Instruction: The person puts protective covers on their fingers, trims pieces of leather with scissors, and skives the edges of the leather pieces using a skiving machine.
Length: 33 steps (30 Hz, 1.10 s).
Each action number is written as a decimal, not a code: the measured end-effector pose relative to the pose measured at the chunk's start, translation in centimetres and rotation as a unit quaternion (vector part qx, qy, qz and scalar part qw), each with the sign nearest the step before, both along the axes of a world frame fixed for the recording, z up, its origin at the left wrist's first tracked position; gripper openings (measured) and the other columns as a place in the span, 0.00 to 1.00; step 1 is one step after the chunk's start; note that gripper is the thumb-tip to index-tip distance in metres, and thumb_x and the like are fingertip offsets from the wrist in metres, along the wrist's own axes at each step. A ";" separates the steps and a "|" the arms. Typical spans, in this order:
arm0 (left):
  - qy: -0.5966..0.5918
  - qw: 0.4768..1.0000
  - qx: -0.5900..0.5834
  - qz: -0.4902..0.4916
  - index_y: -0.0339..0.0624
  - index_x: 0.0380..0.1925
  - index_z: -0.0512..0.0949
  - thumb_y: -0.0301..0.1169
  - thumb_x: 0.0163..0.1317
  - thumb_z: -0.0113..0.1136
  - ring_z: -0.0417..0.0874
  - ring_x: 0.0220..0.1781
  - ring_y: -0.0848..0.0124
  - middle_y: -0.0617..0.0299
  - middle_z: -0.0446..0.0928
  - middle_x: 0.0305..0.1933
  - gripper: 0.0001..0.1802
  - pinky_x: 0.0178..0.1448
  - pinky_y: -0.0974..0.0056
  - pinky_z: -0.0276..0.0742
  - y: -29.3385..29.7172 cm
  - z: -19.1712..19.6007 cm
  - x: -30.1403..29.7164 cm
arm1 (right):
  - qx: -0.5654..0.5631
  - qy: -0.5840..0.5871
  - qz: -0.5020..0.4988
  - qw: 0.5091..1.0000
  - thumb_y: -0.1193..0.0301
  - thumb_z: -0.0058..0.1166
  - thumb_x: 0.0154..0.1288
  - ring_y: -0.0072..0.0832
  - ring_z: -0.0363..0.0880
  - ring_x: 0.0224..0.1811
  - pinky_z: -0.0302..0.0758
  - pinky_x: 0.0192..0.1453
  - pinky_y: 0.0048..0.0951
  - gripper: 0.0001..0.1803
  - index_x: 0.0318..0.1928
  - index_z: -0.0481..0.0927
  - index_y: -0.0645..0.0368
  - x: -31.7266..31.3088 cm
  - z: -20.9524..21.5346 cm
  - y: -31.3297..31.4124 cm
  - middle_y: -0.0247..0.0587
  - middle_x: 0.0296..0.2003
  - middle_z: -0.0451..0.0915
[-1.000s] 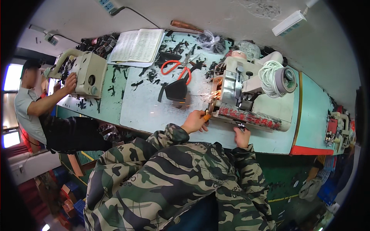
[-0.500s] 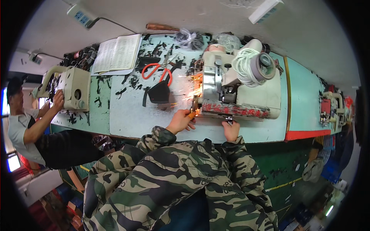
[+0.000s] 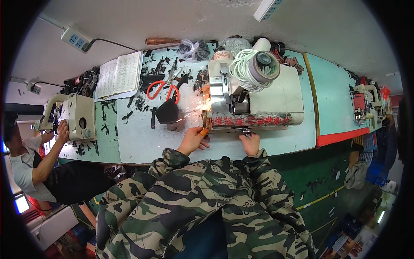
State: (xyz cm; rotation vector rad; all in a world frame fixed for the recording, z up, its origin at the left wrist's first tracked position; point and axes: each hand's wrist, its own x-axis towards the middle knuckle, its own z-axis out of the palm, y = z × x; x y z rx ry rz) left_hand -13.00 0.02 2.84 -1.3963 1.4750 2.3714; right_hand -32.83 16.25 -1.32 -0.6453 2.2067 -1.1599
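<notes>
A cream-coloured machine with a shiny metal front plate stands on the pale table before me. My left hand is at its front left corner, fingers closed, with something orange around a fingertip. What this hand pinches, if anything, I cannot make out; a brownish metal part rises just beyond the fingers. Bright sparks spray from the machine's left end above that hand. My right hand is closed on a small metal knob under the machine's front edge.
Red-handled scissors, a black fabric piece and black scraps lie left of the machine, near an open notebook. White cord and a tape roll sit on top. A co-worker handles another machine at left.
The whole view has shifted, so the table and machine appear farther left. Both hands stay at the same spots on the machine, and sparks still fly, now fewer around the metal plate.
</notes>
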 end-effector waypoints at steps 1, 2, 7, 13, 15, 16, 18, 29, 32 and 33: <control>0.000 1.000 -0.002 -0.001 0.30 0.41 0.71 0.35 0.65 0.45 0.83 0.24 0.65 0.54 0.77 0.32 0.16 0.17 0.70 0.73 -0.1 -0.2 0.1 | -0.004 -0.017 0.001 1.000 0.69 0.59 0.43 0.31 0.76 0.25 0.71 0.34 0.31 0.14 0.28 0.77 0.69 0.0 0.2 -0.1 0.47 0.23 0.79; -0.011 0.999 -0.027 -0.012 0.30 0.42 0.71 0.35 0.64 0.49 0.82 0.26 0.68 0.55 0.77 0.33 0.16 0.20 0.71 0.73 -0.1 -0.5 0.3 | -0.008 -0.035 0.001 0.999 0.69 0.59 0.43 0.32 0.76 0.25 0.72 0.34 0.31 0.15 0.28 0.78 0.69 0.1 0.3 -0.2 0.48 0.23 0.79; -0.002 0.994 -0.098 -0.039 0.33 0.49 0.70 0.39 0.51 0.65 0.75 0.36 0.77 0.59 0.78 0.38 0.28 0.36 0.71 0.73 -2.3 4.1 0.2 | -0.016 -0.023 0.001 1.000 0.71 0.57 0.43 0.27 0.74 0.25 0.71 0.33 0.30 0.13 0.28 0.77 0.69 0.1 0.3 -0.3 0.44 0.22 0.78; -0.034 0.993 -0.072 -0.091 0.36 0.50 0.68 0.39 0.52 0.63 0.77 0.37 0.75 0.57 0.78 0.39 0.28 0.36 0.69 0.75 -5.1 7.6 -2.1 | -0.056 -0.109 -0.011 0.992 0.73 0.57 0.42 0.31 0.76 0.33 0.71 0.41 0.29 0.15 0.33 0.78 0.70 -0.3 -1.6 0.1 0.46 0.30 0.80; -0.043 0.991 -0.054 -0.118 0.37 0.49 0.69 0.39 0.52 0.61 0.79 0.37 0.73 0.57 0.79 0.37 0.27 0.35 0.67 0.77 -5.2 8.2 -2.4 | -0.054 -0.166 -0.024 0.984 0.73 0.57 0.42 0.30 0.76 0.34 0.71 0.42 0.29 0.15 0.34 0.78 0.70 -0.4 -2.0 0.3 0.45 0.31 0.80; -0.044 0.991 -0.054 -0.118 0.37 0.49 0.69 0.39 0.52 0.61 0.79 0.37 0.73 0.57 0.79 0.37 0.27 0.35 0.67 0.77 -5.3 8.1 -2.3 | -0.057 -0.138 -0.013 0.989 0.73 0.57 0.43 0.29 0.75 0.35 0.71 0.43 0.28 0.16 0.34 0.78 0.70 -0.3 -1.7 0.2 0.45 0.32 0.80; -0.052 0.988 -0.058 -0.136 0.38 0.48 0.69 0.37 0.55 0.57 0.78 0.40 0.74 0.59 0.76 0.37 0.22 0.37 0.66 0.78 -5.7 7.9 -2.2 | -0.060 -0.111 -0.002 0.992 0.74 0.57 0.43 0.29 0.75 0.35 0.70 0.43 0.28 0.16 0.35 0.77 0.70 -0.2 -1.1 0.1 0.44 0.32 0.80; -0.007 0.991 -0.093 -0.091 0.36 0.44 0.72 0.34 0.52 0.57 0.79 0.29 0.73 0.57 0.78 0.32 0.20 0.32 0.69 0.78 -5.4 4.5 -2.0 | -0.053 -0.114 -0.002 0.992 0.74 0.58 0.43 0.28 0.75 0.34 0.71 0.42 0.29 0.14 0.33 0.78 0.68 -0.1 -0.6 -0.2 0.43 0.31 0.80; -0.004 0.984 -0.146 -0.105 0.34 0.44 0.71 0.34 0.52 0.56 0.79 0.28 0.71 0.55 0.78 0.31 0.20 0.31 0.70 0.77 -5.4 3.0 -1.7 | -0.061 -0.115 -0.004 0.991 0.74 0.58 0.43 0.29 0.76 0.34 0.71 0.42 0.29 0.14 0.33 0.78 0.68 0.0 0.0 -0.3 0.43 0.31 0.80; -0.011 0.972 -0.197 -0.126 0.34 0.44 0.71 0.34 0.53 0.56 0.80 0.27 0.70 0.54 0.78 0.31 0.21 0.31 0.70 0.77 -5.4 2.5 -1.5 | -0.064 -0.115 -0.004 0.991 0.74 0.58 0.43 0.29 0.76 0.34 0.71 0.42 0.29 0.14 0.33 0.78 0.68 0.0 -0.4 -0.3 0.43 0.31 0.80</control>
